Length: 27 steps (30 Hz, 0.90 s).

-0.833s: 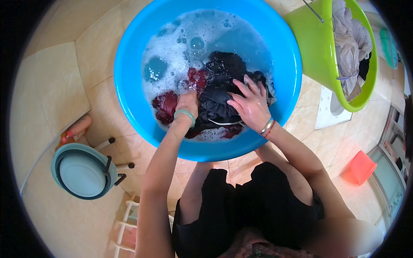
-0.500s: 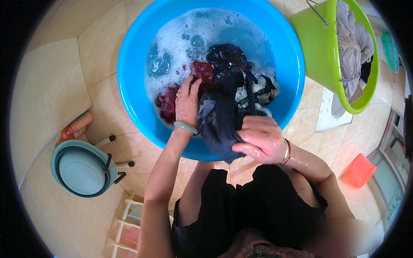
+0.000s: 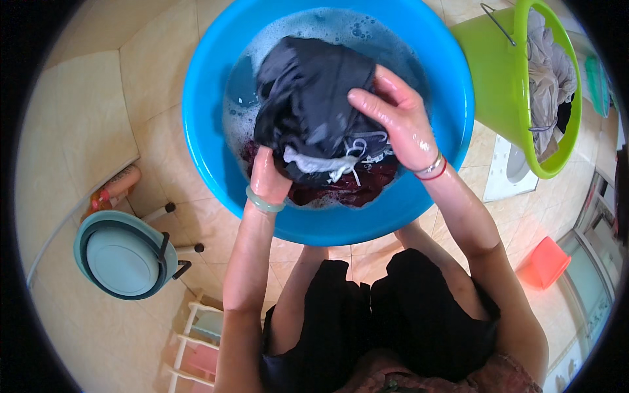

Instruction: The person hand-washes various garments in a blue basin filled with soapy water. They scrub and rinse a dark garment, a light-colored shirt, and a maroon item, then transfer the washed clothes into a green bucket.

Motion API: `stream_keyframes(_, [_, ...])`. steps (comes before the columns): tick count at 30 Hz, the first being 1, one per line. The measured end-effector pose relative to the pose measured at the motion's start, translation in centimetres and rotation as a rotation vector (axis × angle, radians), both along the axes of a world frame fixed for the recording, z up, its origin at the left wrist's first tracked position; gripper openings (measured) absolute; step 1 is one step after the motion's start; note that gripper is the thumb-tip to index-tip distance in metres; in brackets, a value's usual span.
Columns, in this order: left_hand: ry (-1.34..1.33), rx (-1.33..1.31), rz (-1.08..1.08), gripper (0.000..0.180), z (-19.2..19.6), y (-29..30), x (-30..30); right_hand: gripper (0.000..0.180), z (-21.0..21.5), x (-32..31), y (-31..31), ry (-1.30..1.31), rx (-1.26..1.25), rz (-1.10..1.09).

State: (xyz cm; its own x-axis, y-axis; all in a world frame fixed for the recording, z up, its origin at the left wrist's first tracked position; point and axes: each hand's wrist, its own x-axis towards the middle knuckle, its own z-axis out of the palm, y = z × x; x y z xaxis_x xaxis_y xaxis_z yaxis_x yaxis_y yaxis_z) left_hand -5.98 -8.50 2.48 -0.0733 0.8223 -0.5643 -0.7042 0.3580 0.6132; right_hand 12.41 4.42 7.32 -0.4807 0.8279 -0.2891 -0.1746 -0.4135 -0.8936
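Observation:
A wet black garment with a pale waistband and a white drawstring is bunched up between my hands over a blue basin. At its lower left edge my left hand grips it, with the fingers hidden under the cloth. My right hand clasps the right side, its thumb on top and its other fingers partly behind the fabric. Dark red cloth lies in the water below the garment. Soapy water with foam and bubbles surrounds the laundry.
A lime green bucket with grey and black clothes tilts at the right, beside a white floor fixture. Left of me are a teal folding basin and a white rack. A coral container stands at the far right.
The black garment is turned over and spread higher across the basin, its drawstring now showing. My right hand has moved up along its right side; my left has slid under its lower left edge.

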Motion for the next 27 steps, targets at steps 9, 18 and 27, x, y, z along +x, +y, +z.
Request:
stream_keyframes(9, [0.300, -0.408, 0.193, 0.055, -1.1, 0.8, 0.9, 0.056, -9.1, 2.6, 2.3, -0.827, 0.627, 0.018])
stream_keyframes(18, [1.855, -0.044, -0.628, 0.054, -2.0, 3.1, 0.1, 0.054, -11.7, -0.2, 0.6, -1.087, 0.709, 0.556])
stream_keyframes(27, [1.379, -0.260, -0.948, 0.060, -6.9, 3.0, -1.0, 0.038, -13.5, 1.2, -1.4, -1.282, 0.553, 0.770])
